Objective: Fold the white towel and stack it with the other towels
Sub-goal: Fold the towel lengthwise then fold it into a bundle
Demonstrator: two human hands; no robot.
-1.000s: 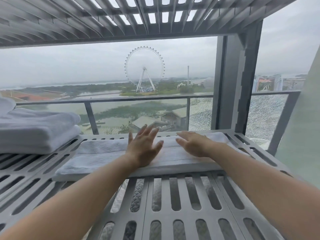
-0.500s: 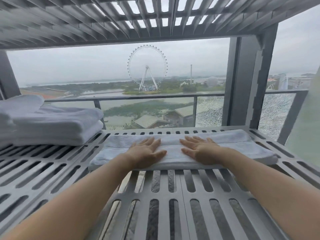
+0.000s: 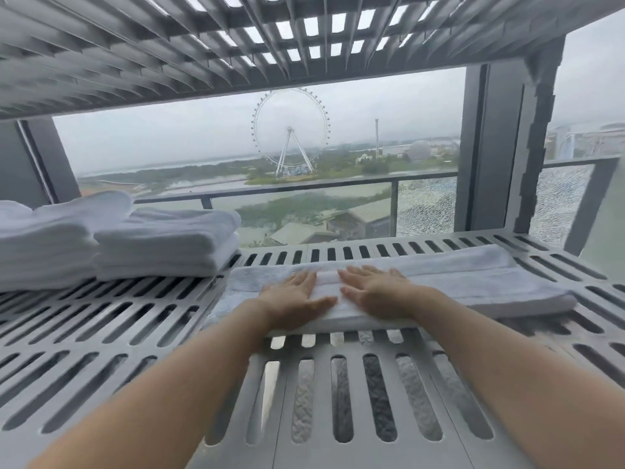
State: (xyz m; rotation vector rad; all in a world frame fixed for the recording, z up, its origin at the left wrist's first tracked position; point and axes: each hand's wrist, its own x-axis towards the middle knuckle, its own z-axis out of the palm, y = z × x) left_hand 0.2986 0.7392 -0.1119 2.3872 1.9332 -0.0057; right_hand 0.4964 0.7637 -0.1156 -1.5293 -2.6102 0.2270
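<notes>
A white towel (image 3: 473, 282), folded into a long strip, lies across the grey slotted shelf (image 3: 135, 333). My left hand (image 3: 294, 299) and my right hand (image 3: 375, 292) rest flat on its middle, palms down, fingers together, thumbs nearly touching. Neither hand grips the cloth. To the left, two piles of folded white towels (image 3: 162, 245) stand on the same shelf, close to the strip's left end.
A second slotted shelf (image 3: 236, 45) hangs low overhead. A grey post (image 3: 490, 147) stands at the back right. Behind the shelf runs a balcony railing (image 3: 304, 191) with a cracked glass panel (image 3: 426, 208).
My left hand came down flat onto the towel, and both hands now lie pressed side by side. The view has shifted left, bringing more of the towel piles into sight.
</notes>
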